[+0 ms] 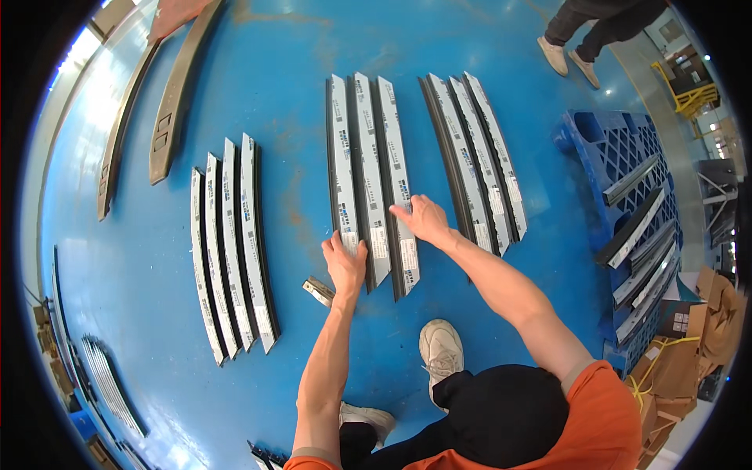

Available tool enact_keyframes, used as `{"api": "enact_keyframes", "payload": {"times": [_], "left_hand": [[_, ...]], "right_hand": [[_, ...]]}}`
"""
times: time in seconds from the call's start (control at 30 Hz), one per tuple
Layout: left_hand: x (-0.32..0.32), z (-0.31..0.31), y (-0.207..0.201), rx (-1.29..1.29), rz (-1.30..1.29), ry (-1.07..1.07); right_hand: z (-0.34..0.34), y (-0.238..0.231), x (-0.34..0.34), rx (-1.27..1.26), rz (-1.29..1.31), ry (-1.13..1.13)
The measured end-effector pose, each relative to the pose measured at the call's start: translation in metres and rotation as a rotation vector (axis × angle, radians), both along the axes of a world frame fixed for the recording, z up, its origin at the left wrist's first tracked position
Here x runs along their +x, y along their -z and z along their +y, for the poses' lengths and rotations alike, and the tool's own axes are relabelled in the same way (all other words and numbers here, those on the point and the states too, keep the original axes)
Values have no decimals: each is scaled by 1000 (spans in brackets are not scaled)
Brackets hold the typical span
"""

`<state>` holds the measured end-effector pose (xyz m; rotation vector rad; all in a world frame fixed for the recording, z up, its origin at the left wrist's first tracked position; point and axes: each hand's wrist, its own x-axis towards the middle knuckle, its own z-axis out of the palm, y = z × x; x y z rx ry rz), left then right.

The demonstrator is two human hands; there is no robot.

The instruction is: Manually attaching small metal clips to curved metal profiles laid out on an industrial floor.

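Observation:
Three long, slightly curved metal profiles with white printed film lie side by side on the blue floor in front of me. My left hand point(345, 265) grips the left profile point(341, 157) near its lower end, thumb on one side and fingers on the other. Around the right profile point(392, 133) of this group, my right hand point(425, 219) is closed, higher up than the left. Between them lies the middle profile point(368, 141), touched by neither hand as far as I can see. Paper labels point(379, 243) sit near the lower ends.
Another group of profiles point(478, 164) lies to the right, and several shorter ones point(235, 235) to the left. A small block point(318, 291) rests near my left wrist. At right stands a blue pallet point(587, 160) bearing profiles, with cardboard point(681, 368) nearby. A person's legs point(583, 31) show far right.

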<state>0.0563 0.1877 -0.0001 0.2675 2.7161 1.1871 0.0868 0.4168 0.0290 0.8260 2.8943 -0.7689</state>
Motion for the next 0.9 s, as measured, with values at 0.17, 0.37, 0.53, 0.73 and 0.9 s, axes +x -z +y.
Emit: {"api": "enact_keyframes", "payload": {"times": [0.17, 0.37, 0.53, 0.73, 0.9], "left_hand": [[-13, -12, 2, -128, 271, 63], [-6, 17, -6, -189, 278, 93], [-2, 15, -6, -300, 305, 139], [2, 8, -8, -344, 329, 174], [7, 13, -19, -241, 365, 154]], "right_hand": [[61, -26, 41, 321, 144, 162], [80, 0, 75, 288, -83, 202], [16, -14, 27, 35, -40, 266], [33, -10, 41, 60, 105, 122], [122, -9, 98, 385, 33, 346]]}}
